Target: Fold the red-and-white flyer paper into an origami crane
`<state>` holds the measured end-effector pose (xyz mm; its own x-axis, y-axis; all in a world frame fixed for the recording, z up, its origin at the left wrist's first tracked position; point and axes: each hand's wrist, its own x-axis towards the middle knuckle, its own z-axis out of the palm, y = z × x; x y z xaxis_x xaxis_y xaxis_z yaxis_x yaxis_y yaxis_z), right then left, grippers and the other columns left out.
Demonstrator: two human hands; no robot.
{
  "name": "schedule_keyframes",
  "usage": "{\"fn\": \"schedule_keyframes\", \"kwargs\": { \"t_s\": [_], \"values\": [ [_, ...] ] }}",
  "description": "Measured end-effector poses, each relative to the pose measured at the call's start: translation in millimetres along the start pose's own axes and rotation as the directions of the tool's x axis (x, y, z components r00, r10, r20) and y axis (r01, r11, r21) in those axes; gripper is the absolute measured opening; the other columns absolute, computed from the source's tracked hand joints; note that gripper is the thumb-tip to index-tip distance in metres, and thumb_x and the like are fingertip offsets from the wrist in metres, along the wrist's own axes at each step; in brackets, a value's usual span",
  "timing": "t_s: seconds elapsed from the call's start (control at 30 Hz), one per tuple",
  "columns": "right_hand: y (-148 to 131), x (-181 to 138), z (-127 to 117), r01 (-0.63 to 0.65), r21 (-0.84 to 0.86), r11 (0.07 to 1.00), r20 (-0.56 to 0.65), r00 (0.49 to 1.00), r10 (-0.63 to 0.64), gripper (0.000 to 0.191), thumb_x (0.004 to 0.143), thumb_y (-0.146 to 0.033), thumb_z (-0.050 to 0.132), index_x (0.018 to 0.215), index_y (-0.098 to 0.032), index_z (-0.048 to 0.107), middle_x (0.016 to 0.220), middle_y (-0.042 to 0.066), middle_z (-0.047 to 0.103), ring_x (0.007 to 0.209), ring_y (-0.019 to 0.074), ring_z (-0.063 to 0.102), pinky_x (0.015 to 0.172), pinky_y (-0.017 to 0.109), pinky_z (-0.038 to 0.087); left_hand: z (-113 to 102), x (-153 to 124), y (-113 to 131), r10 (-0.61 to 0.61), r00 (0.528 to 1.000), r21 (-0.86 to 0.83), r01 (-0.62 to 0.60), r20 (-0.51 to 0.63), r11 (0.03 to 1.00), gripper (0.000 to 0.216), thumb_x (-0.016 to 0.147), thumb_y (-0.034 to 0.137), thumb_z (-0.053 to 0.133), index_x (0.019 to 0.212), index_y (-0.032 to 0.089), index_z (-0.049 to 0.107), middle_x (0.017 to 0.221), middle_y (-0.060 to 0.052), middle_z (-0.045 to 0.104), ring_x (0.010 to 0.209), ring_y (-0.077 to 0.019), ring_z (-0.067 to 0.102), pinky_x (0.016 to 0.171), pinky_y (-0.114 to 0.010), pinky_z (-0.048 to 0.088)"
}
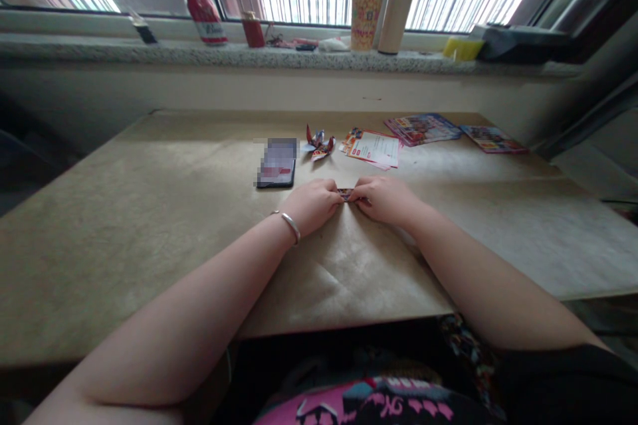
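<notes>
A small folded strip of printed paper lies low over the table, mostly covered by fingers. My left hand, with a silver bangle at the wrist, pinches its left end. On the other end my right hand is closed in the same way. Just beyond the hands sit folded paper pieces with pointed red and white tips. To their left lies a phone, its screen partly blurred. Printed paper sheets rest to their right.
Colourful printed leaflets and another small stack lie at the table's back right. Along the windowsill stand a red can, a red bottle, a patterned cup and a yellow item.
</notes>
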<state>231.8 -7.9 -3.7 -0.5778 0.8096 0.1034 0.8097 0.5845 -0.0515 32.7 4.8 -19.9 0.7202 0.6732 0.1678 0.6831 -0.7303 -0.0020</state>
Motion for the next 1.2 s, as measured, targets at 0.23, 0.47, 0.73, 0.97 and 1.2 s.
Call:
{"fn": "schedule_keyframes", "kwargs": {
  "t_s": [0.23,0.47,0.73,0.97,1.2],
  "values": [
    [-4,-1,-2,-0.036,-0.01,0.999,0.0,0.999,0.036,0.03,0.086,-0.022,0.051,0.101,-0.03,0.076,0.102,0.002,0.072,0.087,0.018,0.065,0.067,0.027,0.039,-3,0,3,-0.018,0.999,0.017,0.018,0.038,1.0,0.031,0.091,0.018,0.046,0.103,0.021,0.075,0.098,-0.007,0.069,0.091,-0.0203,0.063,0.084,-0.032,0.049],
    [0,1,-3,-0.039,0.02,0.999,0.007,0.999,0.039,0.029,0.084,-0.022,0.054,0.099,-0.031,0.077,0.101,0.0,0.073,0.088,0.0177,0.065,0.068,0.027,0.04,-10,-8,3,-0.036,0.999,0.049,0.035,0.018,0.998,0.031,0.094,0.027,0.045,0.098,0.022,0.075,0.096,-0.007,0.068,0.084,-0.0189,0.063,0.078,-0.031,0.049],
    [3,-3,-5,-0.017,-0.022,1.0,0.014,1.0,0.017,0.029,0.086,-0.026,0.052,0.101,-0.031,0.076,0.101,-0.001,0.073,0.086,0.0181,0.066,0.065,0.027,0.039,-16,-10,7,-0.059,0.998,0.135,0.054,0.034,0.989,0.033,0.094,0.031,0.043,0.093,0.022,0.075,0.091,-0.006,0.068,0.084,-0.0212,0.061,0.068,-0.03,0.047],
    [0,-2,-6,-0.053,-0.009,0.999,0.024,0.998,0.053,0.026,0.086,-0.028,0.054,0.097,-0.029,0.077,0.099,0.002,0.072,0.087,0.0183,0.065,0.066,0.027,0.04,-17,-9,6,-0.071,0.996,0.114,0.065,0.054,0.991,0.034,0.094,0.031,0.043,0.092,0.021,0.076,0.093,-0.007,0.068,0.087,-0.0204,0.061,0.071,-0.029,0.048],
    [10,-3,-8,-0.034,0.042,0.999,0.069,0.997,0.031,0.026,0.086,-0.028,0.054,0.098,-0.028,0.077,0.104,0.001,0.073,0.089,0.0186,0.066,0.073,0.027,0.044,-19,-11,-1,-0.103,0.992,0.054,0.1,0.07,0.994,0.03,0.09,0.031,0.047,0.093,0.023,0.076,0.092,-0.006,0.069,0.083,-0.0185,0.063,0.068,-0.027,0.047]
  ]
}}
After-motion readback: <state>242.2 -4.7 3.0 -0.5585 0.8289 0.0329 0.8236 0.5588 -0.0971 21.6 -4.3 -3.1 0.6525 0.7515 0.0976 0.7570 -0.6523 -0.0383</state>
